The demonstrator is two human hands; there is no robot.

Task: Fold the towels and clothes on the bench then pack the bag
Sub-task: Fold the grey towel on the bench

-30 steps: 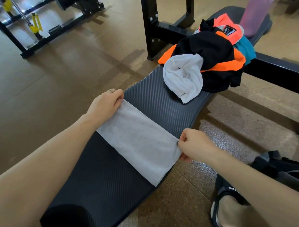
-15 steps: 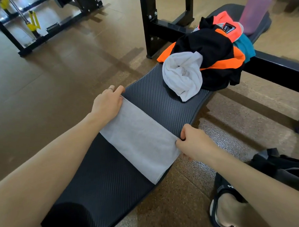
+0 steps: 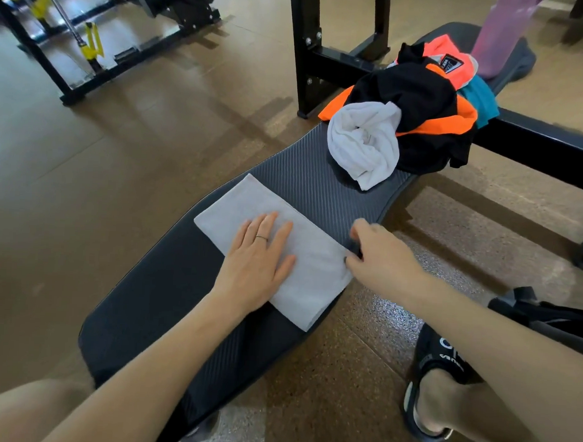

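A folded grey towel [image 3: 241, 202] lies flat across the black padded bench [image 3: 159, 302]. My left hand [image 3: 258, 259] rests flat on its middle with straight fingers. My right hand [image 3: 378, 258] pinches the towel's right edge at the bench side. Farther along the bench sits a crumpled white towel [image 3: 363, 143] against a heap of black and orange clothes [image 3: 418, 106], with a teal garment [image 3: 482, 99] behind. A black bag [image 3: 543, 315] lies on the floor at the right, partly hidden by my right arm.
A black steel rack frame [image 3: 327, 55] stands behind the bench and its bar runs right. A pink bottle [image 3: 502, 33] stands at the bench's far end. My foot in a black sandal [image 3: 440, 384] is on the floor at the right. Gym equipment [image 3: 90, 45] stands at far left.
My left hand let go of the towel's far left corner and moved onto its middle, laid flat. The right hand still holds the right edge. The camera shifted a little.
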